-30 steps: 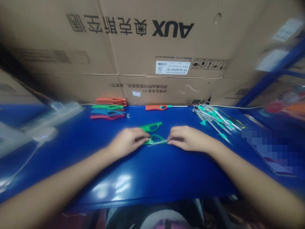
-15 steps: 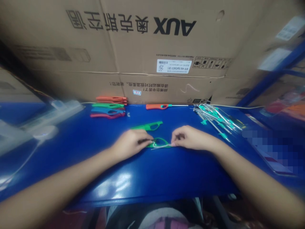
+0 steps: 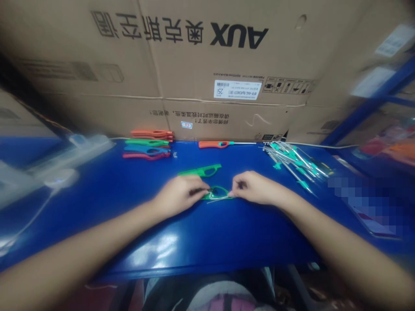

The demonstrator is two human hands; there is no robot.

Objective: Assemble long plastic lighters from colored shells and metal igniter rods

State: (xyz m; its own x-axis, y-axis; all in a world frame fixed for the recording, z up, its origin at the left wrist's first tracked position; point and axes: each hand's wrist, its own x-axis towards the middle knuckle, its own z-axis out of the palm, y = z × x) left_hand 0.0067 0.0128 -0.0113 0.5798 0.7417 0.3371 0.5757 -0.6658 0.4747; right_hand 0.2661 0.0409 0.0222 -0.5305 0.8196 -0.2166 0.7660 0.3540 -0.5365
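Observation:
A green lighter shell [image 3: 222, 188] with a looped opening lies between my hands on the blue table. My left hand [image 3: 181, 195] is closed in a pinch at its left end, covering that part; the small dark piece near those fingertips is hard to make out. Thin pale wires [image 3: 216, 200] run across the opening, and my right hand [image 3: 256, 186] pinches them by the shell's right end. Just behind, a second green shell half [image 3: 202, 171] rests on the table, touched by neither hand.
Several orange, green, blue and red handle shells [image 3: 147, 150] are stacked at the back left. An orange lighter [image 3: 212, 144] with a metal tube lies along the cardboard [image 3: 181, 82]. Metal tubes with teal parts [image 3: 295, 162] are heaped at right. A power strip [image 3: 87, 155] lies left.
My right hand has shifted slightly left along the shell, its fingertips closer to the opening. My left hand stays almost in place. The second shell half has not moved.

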